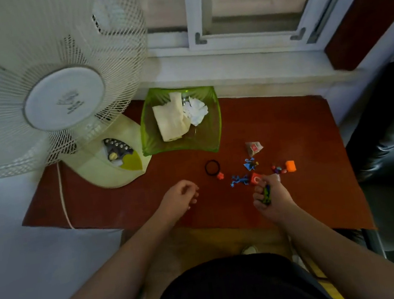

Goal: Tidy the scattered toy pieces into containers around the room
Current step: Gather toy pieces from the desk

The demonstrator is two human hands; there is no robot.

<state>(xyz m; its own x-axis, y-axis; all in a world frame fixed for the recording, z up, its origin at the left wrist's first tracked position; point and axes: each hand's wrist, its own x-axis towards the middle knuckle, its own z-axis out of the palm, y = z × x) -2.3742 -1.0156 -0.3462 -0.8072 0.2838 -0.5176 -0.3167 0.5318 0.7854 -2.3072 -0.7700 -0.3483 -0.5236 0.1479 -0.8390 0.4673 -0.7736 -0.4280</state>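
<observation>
Right hand [272, 195] fingers [260, 193] curled round green-black toy piece [266, 194]; left hand [181, 196] loosely curled, holding nothing. Green bowl [150, 140] landmark: fan base [107, 167] left of it, black ring [212, 167] below it, blue toy figures [239, 180], orange block [290, 166] below-right.

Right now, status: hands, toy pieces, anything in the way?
Right hand grips a green toy piece. Left hand loosely curled, holding nothing. Blue pieces and orange block loose on table. Green bowl holds tissues.

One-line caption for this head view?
Right hand grips green toy piece; small toys lie scattered beside translucent green plastic bowl.
</observation>
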